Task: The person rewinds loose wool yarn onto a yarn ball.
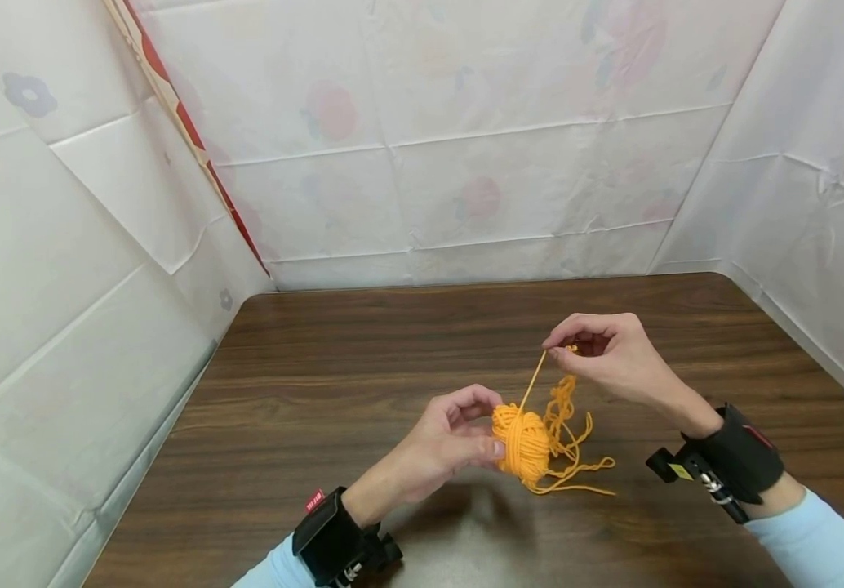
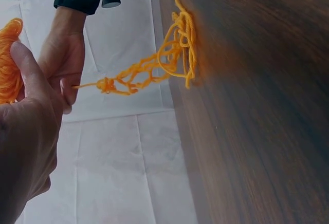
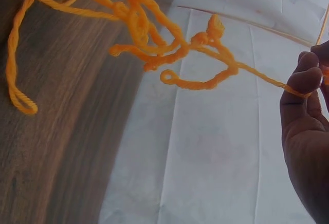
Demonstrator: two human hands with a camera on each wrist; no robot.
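Note:
A small ball of orange yarn (image 1: 520, 443) is held just above the brown table (image 1: 334, 384) by my left hand (image 1: 459, 433), thumb and fingers curled around it. A taut strand (image 1: 532, 380) rises from the ball to my right hand (image 1: 598, 347), which pinches it between thumb and fingertips. A tangled, knotted length of yarn (image 1: 565, 441) hangs from that pinch and trails onto the table beside the ball. In the left wrist view the ball (image 2: 9, 62) sits against my thumb and the tangle (image 2: 154, 67) runs to the table. The right wrist view shows the tangle (image 3: 144, 34) hanging from my fingertips (image 3: 306, 77).
White sheets with faint flower prints (image 1: 466, 163) wall in the table at the back and on both sides. A red-edged strip (image 1: 194, 139) runs down the left corner. Black wrist mounts (image 1: 730, 457) sit on both arms.

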